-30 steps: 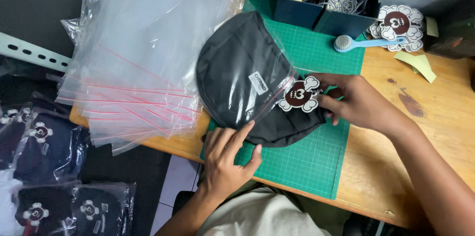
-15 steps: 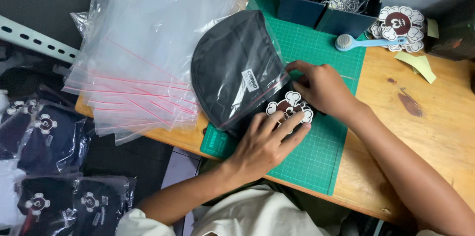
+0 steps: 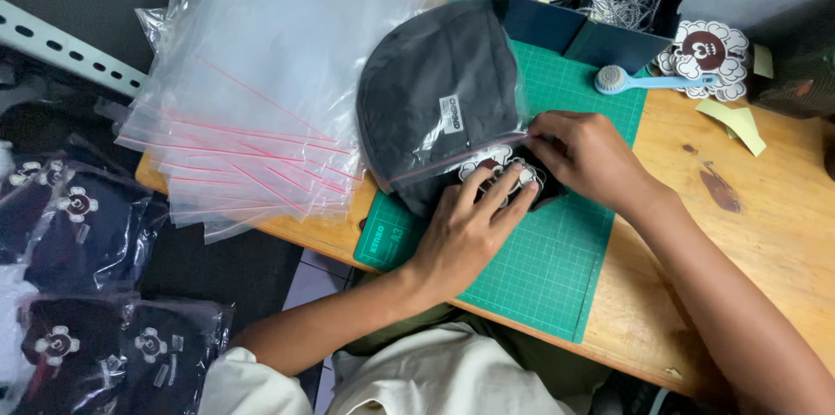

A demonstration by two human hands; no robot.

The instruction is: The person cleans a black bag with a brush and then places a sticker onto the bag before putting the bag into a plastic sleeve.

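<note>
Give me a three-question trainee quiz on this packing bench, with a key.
1. True or false: the dark cap lies partly inside a clear zip bag.
2. Which hand presses flat on the flower-shaped tag: A the left hand, B the right hand?
3. Fill in: the blue brush lies on the green ____.

Key
1. True.
2. A.
3. Cutting mat.

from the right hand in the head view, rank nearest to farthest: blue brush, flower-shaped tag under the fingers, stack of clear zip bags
1. Flower-shaped tag: touching the right hand, on the dark cap.
2. Blue brush: above the hand, at the green mat's top edge.
3. Stack of clear zip bags: far left, beyond the cap.
</note>
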